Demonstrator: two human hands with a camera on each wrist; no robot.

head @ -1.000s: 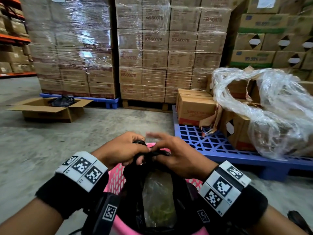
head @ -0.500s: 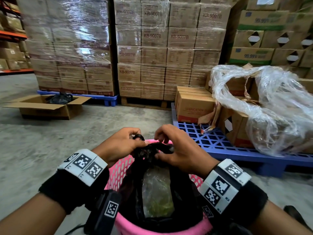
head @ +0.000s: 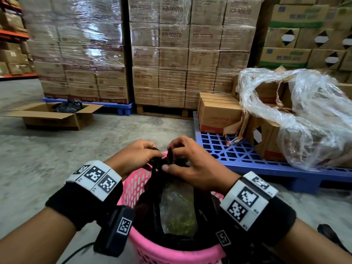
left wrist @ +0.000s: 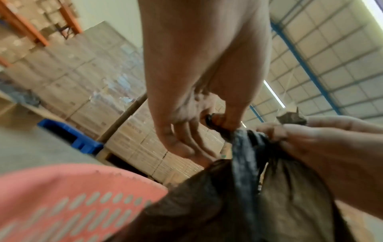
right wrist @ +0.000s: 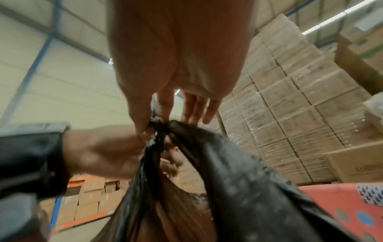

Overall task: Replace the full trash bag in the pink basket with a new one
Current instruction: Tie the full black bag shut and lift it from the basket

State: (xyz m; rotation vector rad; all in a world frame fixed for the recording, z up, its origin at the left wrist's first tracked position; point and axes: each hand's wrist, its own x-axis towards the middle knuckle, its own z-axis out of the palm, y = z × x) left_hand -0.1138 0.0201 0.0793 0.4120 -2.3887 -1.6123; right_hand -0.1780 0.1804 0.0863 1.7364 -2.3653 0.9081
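Note:
A pink perforated basket (head: 137,185) stands on the concrete floor right below me, holding a full black trash bag (head: 171,210) with greenish waste showing through. Both hands meet above the bag's gathered neck. My left hand (head: 141,155) pinches one twisted end of the black plastic (left wrist: 240,140), its fingers curled. My right hand (head: 182,159) pinches the other end between thumb and forefinger (right wrist: 153,126). The bag (right wrist: 217,172) hangs taut below the fingers, and the basket's rim (left wrist: 68,188) lies beneath the left wrist.
An open cardboard box (head: 51,115) with a black bag inside sits on the floor far left. A blue pallet (head: 238,155) at right carries cartons under loose clear wrap (head: 308,115). Tall shrink-wrapped carton stacks (head: 171,54) stand behind.
Both hands stayed at the bag's neck, working its twisted ends; the fingers shifted from spread to a closer pinch, and the neck rose slightly.

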